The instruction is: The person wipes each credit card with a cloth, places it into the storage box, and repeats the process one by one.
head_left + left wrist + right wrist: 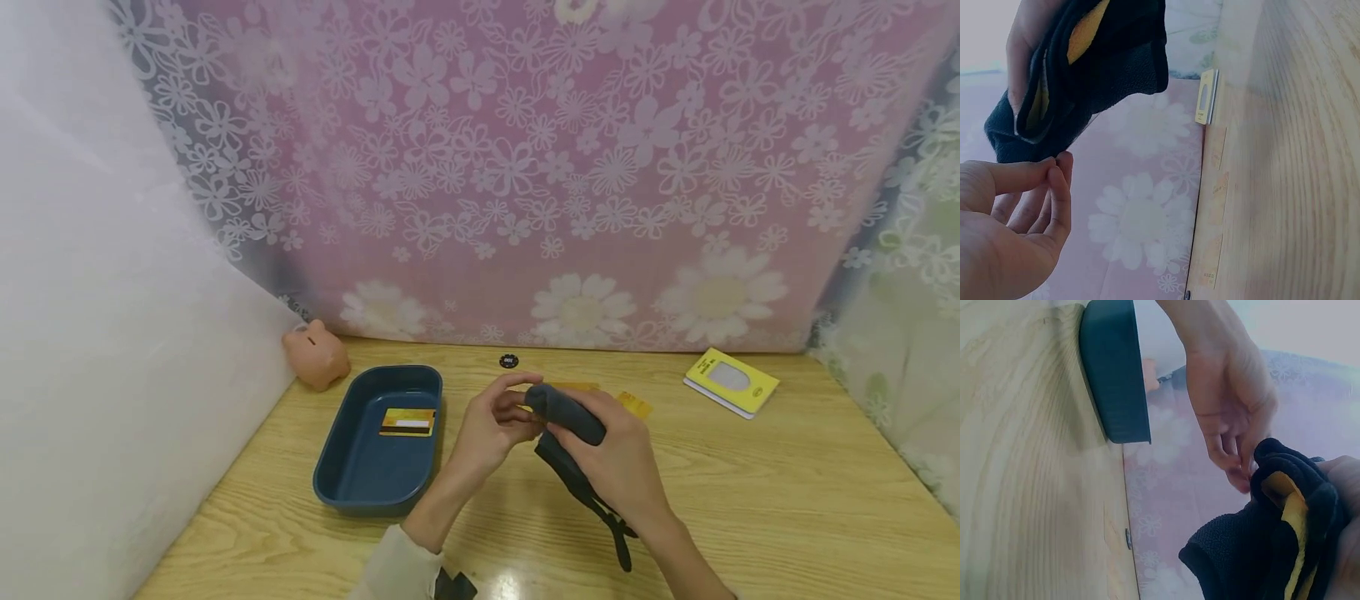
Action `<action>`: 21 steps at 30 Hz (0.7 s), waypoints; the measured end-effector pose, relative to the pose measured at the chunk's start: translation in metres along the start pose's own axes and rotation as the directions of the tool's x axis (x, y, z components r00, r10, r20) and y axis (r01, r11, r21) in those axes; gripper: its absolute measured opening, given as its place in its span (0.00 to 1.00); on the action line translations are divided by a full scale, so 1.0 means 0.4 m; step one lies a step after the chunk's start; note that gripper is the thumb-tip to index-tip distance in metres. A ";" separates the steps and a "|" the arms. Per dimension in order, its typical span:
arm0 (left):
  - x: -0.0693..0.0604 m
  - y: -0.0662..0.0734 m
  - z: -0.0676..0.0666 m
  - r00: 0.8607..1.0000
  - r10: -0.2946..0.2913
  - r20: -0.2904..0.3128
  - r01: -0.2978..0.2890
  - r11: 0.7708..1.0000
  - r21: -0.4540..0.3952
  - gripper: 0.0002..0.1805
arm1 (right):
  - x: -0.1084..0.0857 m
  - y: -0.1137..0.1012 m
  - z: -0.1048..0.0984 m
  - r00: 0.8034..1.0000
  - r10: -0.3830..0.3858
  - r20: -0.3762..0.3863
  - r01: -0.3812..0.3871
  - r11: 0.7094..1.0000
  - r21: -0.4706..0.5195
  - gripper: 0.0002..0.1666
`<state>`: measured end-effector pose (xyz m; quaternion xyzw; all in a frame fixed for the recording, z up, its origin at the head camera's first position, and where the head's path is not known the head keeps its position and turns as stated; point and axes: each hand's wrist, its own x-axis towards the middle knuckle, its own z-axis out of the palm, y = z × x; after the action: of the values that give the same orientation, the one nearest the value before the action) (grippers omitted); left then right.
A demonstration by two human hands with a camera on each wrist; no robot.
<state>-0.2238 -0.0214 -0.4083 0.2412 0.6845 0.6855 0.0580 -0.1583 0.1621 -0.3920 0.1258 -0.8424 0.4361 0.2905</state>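
1 card in tray, cloth aloft

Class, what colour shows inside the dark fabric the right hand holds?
The inside is yellow; best in the right wrist view.

Held cloth: dk blue-grey to near-blk, w/ yel lining in its folds. Tray, L: solid dk blue. Card in it: yel-orange, wht strip, dk band. Piggy bank, far L: plain peach-orange. Chip, far ctr: blk w/ wht marks. Notebook, far R: yel cover, blk print, pale grey oval. Tbl: lt yel-brown wood grain. Back curtain: pink-mauve, wht flowers, big daisies w/ yellowish ctrs along bottom. L sheet: plain whitish. R sheet: pale, green & wht florals. Person's L sleeve: off-wht.
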 end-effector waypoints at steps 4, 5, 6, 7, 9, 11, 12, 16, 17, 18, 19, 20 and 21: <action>-0.001 0.008 -0.003 1.000 -0.003 -0.010 0.003 1.000 -0.003 0.32 | 0.005 0.007 -0.011 1.000 0.024 -0.015 -0.024 1.000 -0.007 0.29; 0.000 0.010 -0.004 1.000 -0.004 -0.009 0.004 1.000 -0.007 0.32 | 0.007 0.009 -0.014 0.999 0.026 -0.020 -0.026 1.000 -0.011 0.29; 0.000 0.012 -0.005 1.000 -0.005 -0.010 0.005 1.000 -0.011 0.32 | 0.008 0.011 -0.017 0.999 0.029 -0.023 -0.029 1.000 -0.012 0.29; 0.000 0.013 -0.006 1.000 -0.005 -0.013 0.005 1.000 -0.015 0.32 | 0.009 0.013 -0.021 0.999 0.030 -0.027 -0.030 0.999 -0.014 0.29; 0.000 0.015 -0.008 1.000 -0.003 -0.020 0.003 1.000 -0.016 0.32 | 0.012 0.018 -0.028 0.999 0.034 -0.039 -0.035 0.999 -0.023 0.29; 0.001 0.017 -0.010 1.000 -0.005 -0.028 0.005 1.000 -0.020 0.32 | 0.015 0.023 -0.036 0.998 0.043 -0.051 -0.045 0.999 -0.029 0.28; 0.001 0.018 -0.012 0.999 -0.007 -0.034 0.006 1.000 -0.022 0.32 | 0.017 0.026 -0.040 0.997 0.049 -0.057 -0.051 0.998 -0.031 0.28; 0.000 0.021 -0.019 0.998 -0.020 -0.054 0.019 0.999 -0.030 0.32 | 0.025 0.041 -0.058 0.993 0.081 -0.087 -0.086 0.995 -0.053 0.26; 0.000 0.021 -0.021 0.998 -0.023 -0.057 0.022 0.999 -0.033 0.32 | 0.027 0.045 -0.063 0.991 0.092 -0.093 -0.097 0.994 -0.058 0.26; 0.001 0.021 -0.024 0.998 -0.027 -0.059 0.024 0.999 -0.036 0.32 | 0.029 0.050 -0.068 0.990 0.102 -0.101 -0.109 0.992 -0.062 0.26; 0.001 0.021 -0.026 0.998 -0.030 -0.059 0.027 0.999 -0.039 0.31 | 0.030 0.055 -0.074 0.987 0.115 -0.110 -0.123 0.990 -0.067 0.26; 0.002 0.020 -0.028 0.998 -0.032 -0.059 0.030 0.999 -0.044 0.31 | 0.032 0.060 -0.080 0.985 0.131 -0.116 -0.139 0.988 -0.069 0.26; 0.003 0.020 -0.029 0.997 -0.037 -0.060 0.034 0.998 -0.048 0.31 | 0.034 0.066 -0.086 0.982 0.143 -0.122 -0.153 0.985 -0.079 0.26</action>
<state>-0.2275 -0.0321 -0.3996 0.2065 0.6737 0.7075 0.0548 -0.1684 0.2059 -0.3858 0.0241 -0.8496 0.4255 0.3108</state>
